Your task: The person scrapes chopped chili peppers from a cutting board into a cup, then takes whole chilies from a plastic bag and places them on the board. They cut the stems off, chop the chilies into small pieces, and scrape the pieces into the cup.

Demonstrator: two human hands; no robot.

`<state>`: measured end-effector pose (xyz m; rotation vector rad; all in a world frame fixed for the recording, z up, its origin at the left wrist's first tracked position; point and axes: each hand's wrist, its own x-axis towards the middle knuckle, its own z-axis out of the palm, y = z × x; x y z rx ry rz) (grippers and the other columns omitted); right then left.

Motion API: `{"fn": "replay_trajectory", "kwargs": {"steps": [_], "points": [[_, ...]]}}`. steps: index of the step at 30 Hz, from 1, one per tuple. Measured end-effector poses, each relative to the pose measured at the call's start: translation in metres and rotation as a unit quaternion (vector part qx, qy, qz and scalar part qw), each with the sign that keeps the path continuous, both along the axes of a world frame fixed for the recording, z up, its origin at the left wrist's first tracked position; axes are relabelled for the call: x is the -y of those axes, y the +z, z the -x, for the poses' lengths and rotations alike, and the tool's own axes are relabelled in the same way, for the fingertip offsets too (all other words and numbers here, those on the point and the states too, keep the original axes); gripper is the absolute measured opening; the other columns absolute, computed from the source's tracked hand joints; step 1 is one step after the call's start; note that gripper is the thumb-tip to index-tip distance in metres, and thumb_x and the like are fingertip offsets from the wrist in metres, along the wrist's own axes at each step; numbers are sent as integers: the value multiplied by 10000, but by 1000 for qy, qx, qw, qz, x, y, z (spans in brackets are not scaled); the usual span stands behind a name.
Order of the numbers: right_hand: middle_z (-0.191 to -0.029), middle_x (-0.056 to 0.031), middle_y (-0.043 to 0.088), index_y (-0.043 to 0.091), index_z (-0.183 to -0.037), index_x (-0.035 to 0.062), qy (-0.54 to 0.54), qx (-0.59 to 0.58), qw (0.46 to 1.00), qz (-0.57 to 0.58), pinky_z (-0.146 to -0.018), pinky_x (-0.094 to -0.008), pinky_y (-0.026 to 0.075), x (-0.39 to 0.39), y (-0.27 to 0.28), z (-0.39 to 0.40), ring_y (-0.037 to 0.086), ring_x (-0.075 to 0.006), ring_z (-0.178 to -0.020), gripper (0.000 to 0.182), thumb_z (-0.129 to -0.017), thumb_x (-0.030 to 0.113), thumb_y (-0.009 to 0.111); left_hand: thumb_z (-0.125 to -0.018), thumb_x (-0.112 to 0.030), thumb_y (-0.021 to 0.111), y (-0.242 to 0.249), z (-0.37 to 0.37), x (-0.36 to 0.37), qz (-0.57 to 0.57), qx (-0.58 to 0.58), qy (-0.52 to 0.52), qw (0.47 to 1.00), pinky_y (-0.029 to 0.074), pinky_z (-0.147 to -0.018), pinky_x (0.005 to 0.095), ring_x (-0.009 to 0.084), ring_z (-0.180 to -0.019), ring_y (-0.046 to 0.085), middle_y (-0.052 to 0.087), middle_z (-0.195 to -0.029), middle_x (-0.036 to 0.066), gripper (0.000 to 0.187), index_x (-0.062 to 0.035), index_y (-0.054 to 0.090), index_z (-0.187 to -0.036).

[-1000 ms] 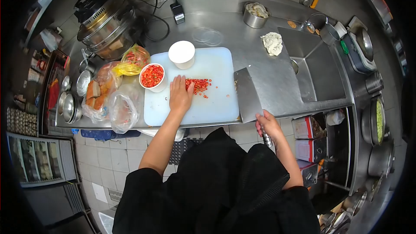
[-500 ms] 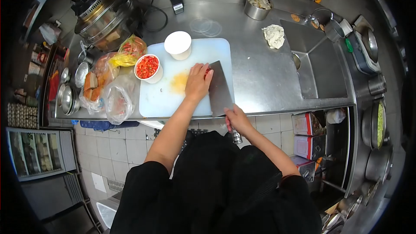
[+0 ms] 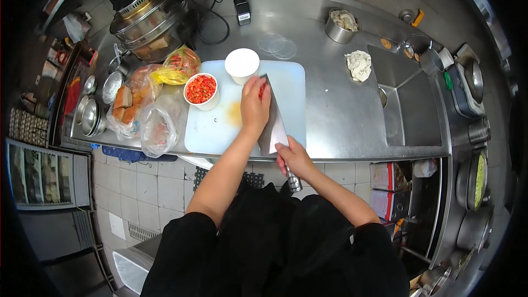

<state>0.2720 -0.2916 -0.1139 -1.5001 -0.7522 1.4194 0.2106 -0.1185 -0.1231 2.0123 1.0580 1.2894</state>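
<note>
Both hands are in use over the cutting board (image 3: pixel 290 102). Right hand (image 3: pixel 293 158): closed around the handle of a broad knife (image 3: pixel 273 131), its blade reaching from the near edge of the board toward a plain white tub (image 3: pixel 242 67). Left hand (image 3: pixel 255 109): fingers extended, not clenched, laid over chopped red chilli (image 3: pixel 262 91) and against the blade.

Change noted: one second earlier, the chilli lay in a loose pile on the board and the knife stood at the board's right edge. Now the pile is gone from that spot, leaving a yellowish wet stain (image 3: pixel 234 113); the chilli that shows is at the blade, partly hidden by the fingers. In my judgement, the gathering of the pieces is largely done. Whether the blade is lifted or resting on the board cannot be determined.

A second tub (image 3: pixel 201 89), well filled with chopped red chilli, stands at the board's left edge, beside a clear plastic bag (image 3: pixel 158 127) on the counter (image 3: pixel 333 118).
</note>
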Motion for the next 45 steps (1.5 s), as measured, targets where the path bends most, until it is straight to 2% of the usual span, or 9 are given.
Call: {"fn": "replay_trajectory", "kwargs": {"steps": [7, 11, 13, 20, 26, 29, 32, 37, 45], "points": [[-619, -41, 527, 452, -934, 47, 17, 48, 998, -25, -426, -295, 412, -71, 69, -28, 492, -137, -443, 190, -980, 227, 492, -908, -170, 594, 38, -24, -102, -89, 25, 17, 996, 470, -884, 424, 354, -990, 599, 639, -1066, 181, 217, 16, 653, -1001], [-614, -12, 512, 512, -1026, 60, -7, 14, 1000, 20, -417, -271, 404, -24, 80, -38, 480, -116, -458, 147, -973, 196, 502, -929, -248, 559, 17, -20, -138, -57, -145, 31, 987, 455, -822, 434, 334, -865, 622, 674, -938, 145, 245, -53, 705, -909], [-608, -10, 511, 521, -1039, 60, -34, 7, 999, 37, -414, -269, 401, 4, 70, -48, 480, -110, -456, 148, -976, 194, 504, -922, -296, 569, 30, -13, -129, -60, -359, 12, 931, 414, -883, 438, 308, -926, 617, 672, -978, 120, 264, -84, 724, -893], [-595, -24, 509, 508, -1009, 60, -50, 86, 992, 83, -399, -277, 391, 49, 52, -76, 482, -122, -432, 143, -977, 198, 525, -927, -355, 564, 15, -3, -131, -165, -294, -5, 941, 385, -924, 442, 274, -1120, 555, 656, -1138, 86, 305, -107, 738, -957], [-591, -23, 511, 465, -948, 84, -96, 9, 992, 75, -374, -285, 385, 44, 11, -91, 477, -131, -411, 154, -978, 219, 533, -945, -255, 589, 79, 60, -98, -44, -118, -122, 984, 506, -727, 348, 297, -820, 666, 689, -943, 168, 267, -9, 689, -966], [-585, -17, 504, 470, -998, 82, -119, -15, 990, 75, -361, -291, 383, 40, -10, -90, 465, -135, -395, 152, -982, 224, 524, -929, -267, 594, 73, 122, -64, 55, -162, -92, 981, 483, -723, 430, 340, -806, 638, 662, -866, 181, 273, -9, 684, -933], [-576, -21, 500, 477, -1016, 67, -108, -8, 992, 63, -362, -292, 382, 32, -16, -82, 465, -137, -392, 166, -983, 225, 518, -903, -217, 642, 35, 163, -28, 136, -202, -31, 969, 498, -719, 357, 276, -796, 642, 675, -893, 146, 232, 0, 690, -969], [-569, -40, 500, 472, -1018, 34, 7, 32, 998, 58, -368, -302, 386, -3, -19, -55, 472, -143, -396, 190, -979, 216, 510, -772, -191, 756, -37, 173, -11, -36, -287, 90, 953, 465, -793, 414, 303, -915, 576, 625, -943, 105, 310, -53, 694, -1043], [-586, -49, 527, 476, -971, 28, 133, 22, 988, 79, -405, -310, 415, -27, -20, 7, 502, -150, -411, 215, -985, 241, 498, -773, -205, 755, -47, 173, -11, -60, -270, 140, 951, 426, -815, 425, 284, -966, 554, 614, -995, 94, 337, -53, 696, -1067]]}}
